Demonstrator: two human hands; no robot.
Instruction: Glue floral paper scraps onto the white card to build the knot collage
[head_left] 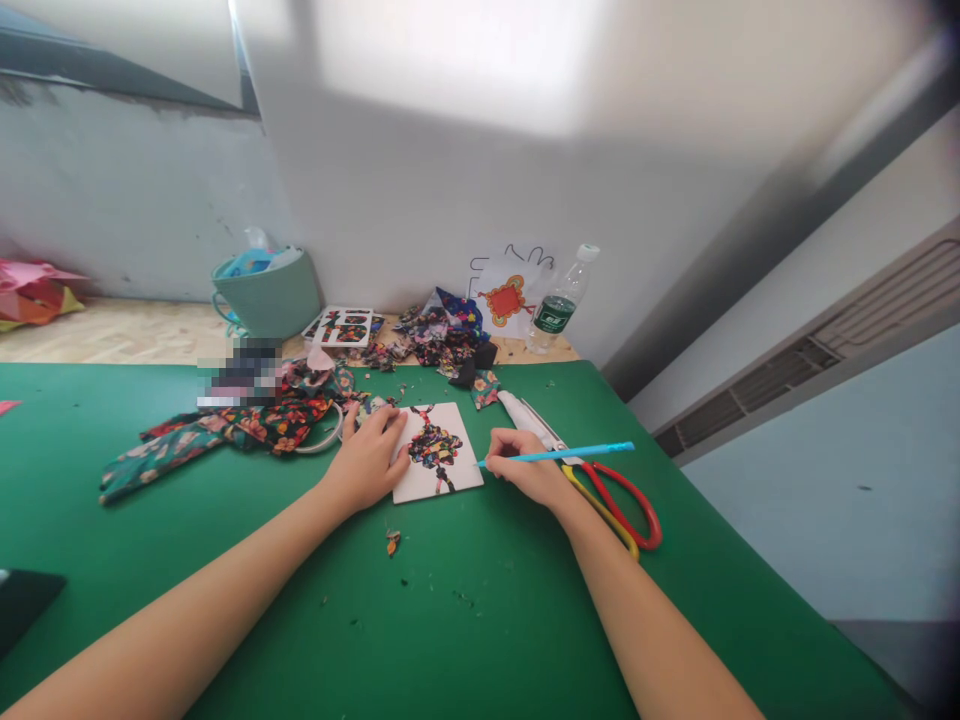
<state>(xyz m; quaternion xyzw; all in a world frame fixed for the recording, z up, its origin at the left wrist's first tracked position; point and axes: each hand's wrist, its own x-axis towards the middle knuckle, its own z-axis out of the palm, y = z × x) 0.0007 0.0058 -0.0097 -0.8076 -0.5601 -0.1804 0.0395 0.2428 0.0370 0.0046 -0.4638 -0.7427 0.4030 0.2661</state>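
Observation:
A white square board [468,478] lies on the green table, with patterned dark fabric pieces [436,447] on it forming a knot-like shape with strips above and below. My left hand [367,458] rests over the board's left edge, open, fingers spread and fingertips on its surface. At the right edge, my right hand [525,462] is closed round a slim light-blue pencil [577,453]. Its tip is close to the board's edge; whether it touches cannot be made out. Scissors [611,505] with red and yellow handles lie just right of my right hand, partly behind it.
Floral cloth [277,425] and a ring-shaped roll [322,435] lie left. Behind are a green cup [266,295], another decorated board [345,328], fabric scraps [442,330], a knot picture [506,297] and a plastic bottle [559,305]. A white tube [525,417] lies near the scissors.

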